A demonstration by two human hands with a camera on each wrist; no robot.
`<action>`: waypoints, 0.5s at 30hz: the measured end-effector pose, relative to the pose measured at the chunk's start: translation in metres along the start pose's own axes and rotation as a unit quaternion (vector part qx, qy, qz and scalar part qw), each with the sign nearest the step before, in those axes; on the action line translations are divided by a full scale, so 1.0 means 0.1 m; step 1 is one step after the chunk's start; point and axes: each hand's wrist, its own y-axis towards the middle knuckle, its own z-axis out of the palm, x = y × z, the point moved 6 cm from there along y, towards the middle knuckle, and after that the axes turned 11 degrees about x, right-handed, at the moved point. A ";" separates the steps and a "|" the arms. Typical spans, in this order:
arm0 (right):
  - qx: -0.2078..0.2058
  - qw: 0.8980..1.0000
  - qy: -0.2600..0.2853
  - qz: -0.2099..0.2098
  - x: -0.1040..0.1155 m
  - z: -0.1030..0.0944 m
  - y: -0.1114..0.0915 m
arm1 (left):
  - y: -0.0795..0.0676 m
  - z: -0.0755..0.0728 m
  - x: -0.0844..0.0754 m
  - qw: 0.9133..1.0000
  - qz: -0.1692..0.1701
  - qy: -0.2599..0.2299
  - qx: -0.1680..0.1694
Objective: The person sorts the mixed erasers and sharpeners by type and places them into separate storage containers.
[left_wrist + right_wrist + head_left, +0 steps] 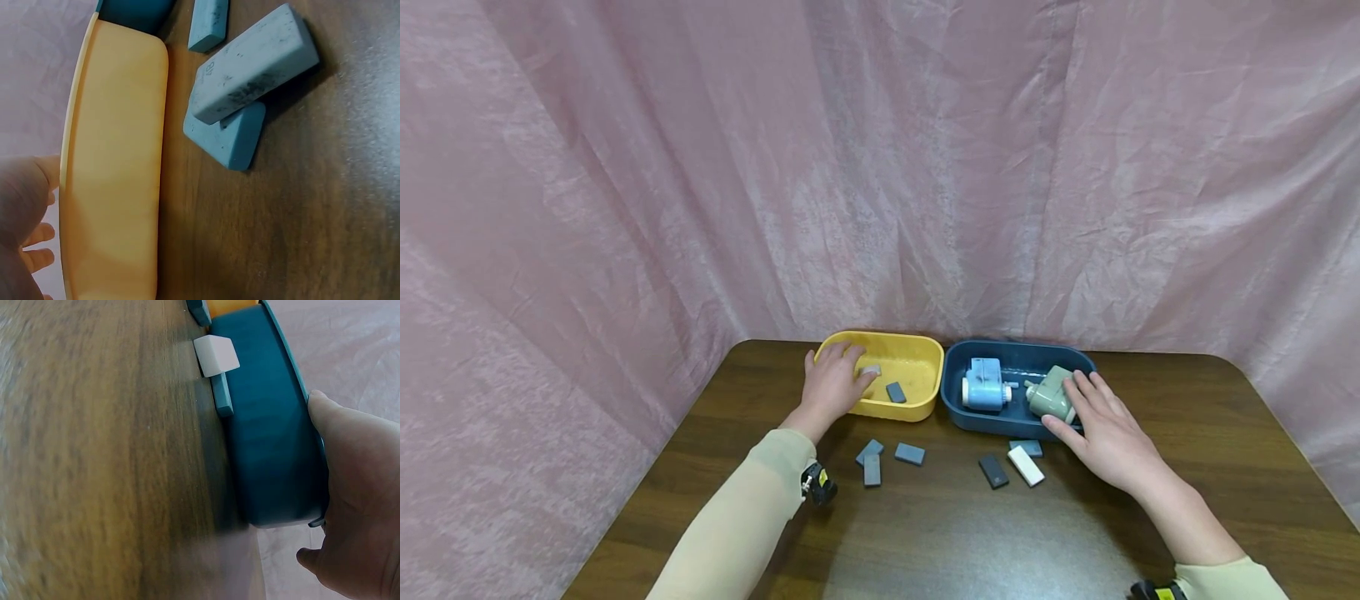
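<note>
My left hand (832, 386) is over the left end of a yellow bin (928, 367), its fingers loosely spread and holding nothing. Inside that bin lie a light grey eraser (870, 370) and a blue-grey eraser (896, 392). At the right end of a dark blue bin (958, 350), my right hand (1108, 437) has its fingers extended, close to a green pencil sharpener (1051, 393); whether they touch it I cannot tell. A blue pencil sharpener (986, 385) with a white round end lies in the same bin. In the right wrist view the thumb is at the bin's rim.
Before the yellow bin, a grey eraser (253, 65) leans on a blue one (231, 134), with another blue eraser (910, 454) beside them. A dark eraser (993, 472), a white eraser (1026, 467) and a blue eraser (1028, 448) lie before the blue bin. A pink curtain (880, 167) hangs behind.
</note>
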 end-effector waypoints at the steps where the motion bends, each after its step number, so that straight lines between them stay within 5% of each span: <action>1: 0.000 1.000 0.000 -0.001 0.00 0.00 0.00 | -0.01 0.00 0.00 1.000 0.002 0.002 -0.003; 15: 0.002 1.000 0.000 -0.003 -0.01 0.01 0.01 | -0.27 -0.08 -0.06 0.999 0.025 0.023 -0.008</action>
